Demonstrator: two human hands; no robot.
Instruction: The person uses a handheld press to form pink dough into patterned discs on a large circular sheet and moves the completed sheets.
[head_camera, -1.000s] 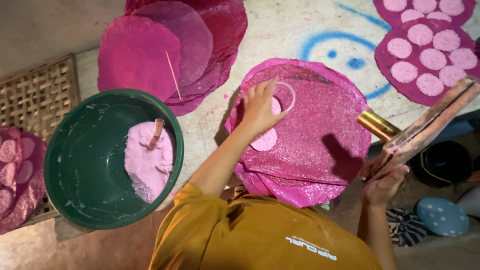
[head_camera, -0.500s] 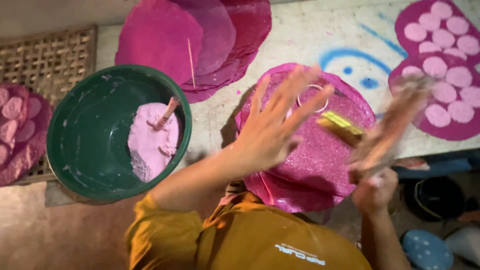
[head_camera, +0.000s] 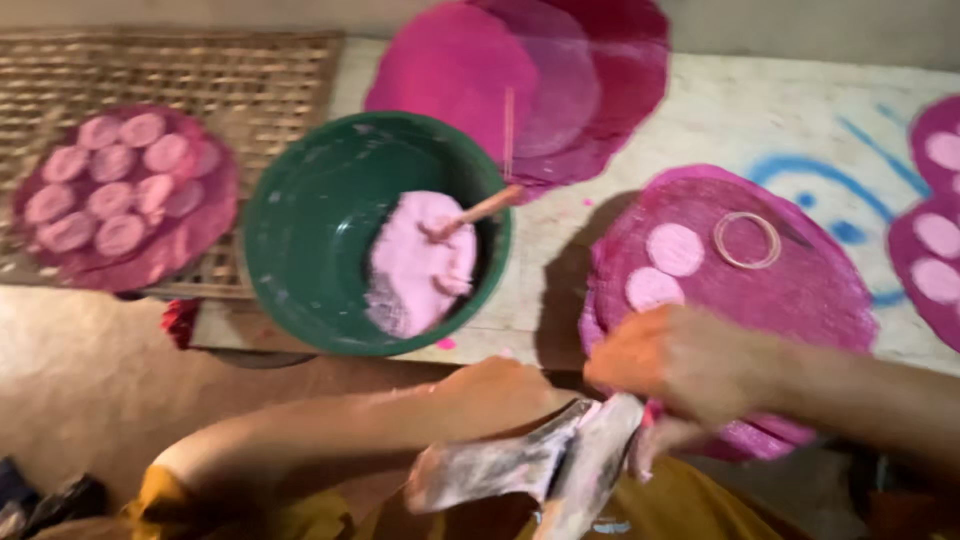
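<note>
My left hand (head_camera: 500, 392) is closed low in the middle, on a dusty, pale, flat two-piece tool (head_camera: 540, 468). My right hand (head_camera: 680, 362) comes in from the right, its fingers curled down onto the tool's other end; motion blur hides the exact grip. Just beyond my hands lies a round magenta sheet (head_camera: 800, 300) with two small pale pink discs (head_camera: 675, 250) and a thin ring (head_camera: 747, 240) on it. To the left, a green bowl (head_camera: 300, 230) holds pink paste (head_camera: 415, 265) and a wooden stick (head_camera: 480, 212).
More magenta sheets (head_camera: 520, 80) are stacked at the back. On a woven bamboo tray (head_camera: 250, 70) at the left lies a sheet covered with several pale discs (head_camera: 110, 190). Another sheet with discs (head_camera: 935, 250) shows at the right edge.
My left hand has left the sheet and come down to the tool. My right hand brought the tool from the right to in front of me. The view has swung left.
</note>
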